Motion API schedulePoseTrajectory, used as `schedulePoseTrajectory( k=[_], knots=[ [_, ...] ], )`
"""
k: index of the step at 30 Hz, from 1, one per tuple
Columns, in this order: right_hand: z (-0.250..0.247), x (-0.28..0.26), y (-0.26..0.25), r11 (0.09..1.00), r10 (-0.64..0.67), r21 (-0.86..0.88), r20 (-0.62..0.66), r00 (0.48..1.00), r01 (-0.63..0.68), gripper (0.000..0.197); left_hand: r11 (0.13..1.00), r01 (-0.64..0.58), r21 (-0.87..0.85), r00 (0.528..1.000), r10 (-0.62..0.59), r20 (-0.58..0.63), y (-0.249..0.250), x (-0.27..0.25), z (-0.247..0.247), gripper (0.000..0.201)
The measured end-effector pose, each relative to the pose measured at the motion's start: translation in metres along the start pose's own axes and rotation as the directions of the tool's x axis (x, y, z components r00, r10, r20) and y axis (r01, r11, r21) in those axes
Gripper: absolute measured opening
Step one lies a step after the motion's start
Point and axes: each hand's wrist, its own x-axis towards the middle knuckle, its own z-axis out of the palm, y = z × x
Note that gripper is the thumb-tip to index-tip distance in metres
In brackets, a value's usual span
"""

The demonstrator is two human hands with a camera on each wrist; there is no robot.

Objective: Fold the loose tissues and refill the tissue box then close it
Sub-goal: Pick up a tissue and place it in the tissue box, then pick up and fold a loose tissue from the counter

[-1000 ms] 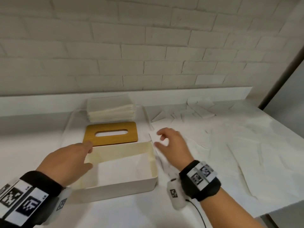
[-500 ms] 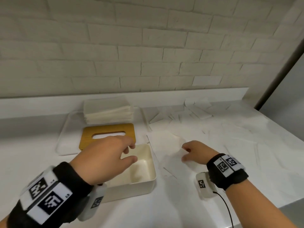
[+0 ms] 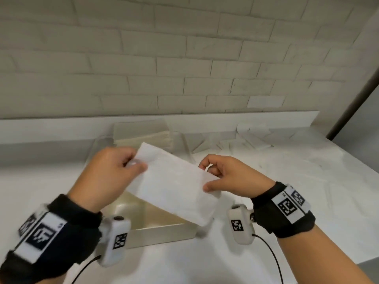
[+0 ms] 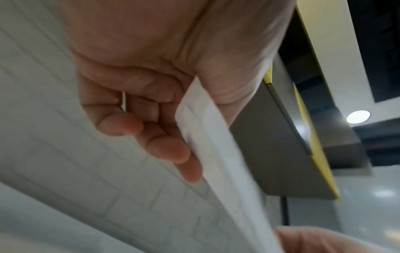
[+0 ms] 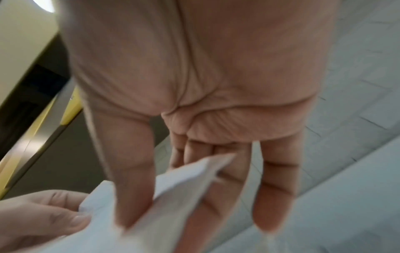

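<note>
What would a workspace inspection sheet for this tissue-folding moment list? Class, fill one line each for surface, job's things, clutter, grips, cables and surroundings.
Surface: white marble-look counter, bearing everything below.
Job's things: white rectangular tissue sheet held in the air above the open cream tissue box; stack of folded white tissues at the back. The box lid is hidden in this view.
Clutter: loose white tissues scattered behind and right.
Grips: left hand and right hand each pinch one end of the sheet.
Cables: thin black wrist-camera cables hang under both wrists.
Surroundings: white brick wall behind the counter.
</note>
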Motion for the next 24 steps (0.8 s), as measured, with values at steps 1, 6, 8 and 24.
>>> schedulePoseTrajectory(
  k=[1, 6, 8, 24],
  knots=[
    [0.006, 0.002, 0.004, 0.999, 0.002, 0.043, -0.029, 1.0, -0.001, 0.029, 0.997, 0.051, 0.056, 0.999, -0.051, -0.001, -0.009, -0.005, -0.005, 0.028],
    [0.043, 0.022, 0.012, 0.999, 0.039, -0.023, -0.243, 0.969, -0.046, 0.029, 0.887, 0.168, 0.43, 0.978, -0.204, 0.037, -0.048, -0.026, 0.002, 0.037],
    [0.058, 0.03, 0.015, 0.988, 0.036, -0.136, -0.29, 0.956, -0.078, 0.025, 0.802, 0.163, 0.574, 0.97, -0.237, 0.056, -0.06, -0.029, 0.006, 0.035],
    [-0.046, 0.088, 0.115, 0.857, 0.348, -0.184, -0.481, 0.805, -0.481, 0.022, 0.78, 0.068, 0.622, 0.984, -0.157, 0.089, -0.043, -0.03, 0.018, 0.035]
  ],
)
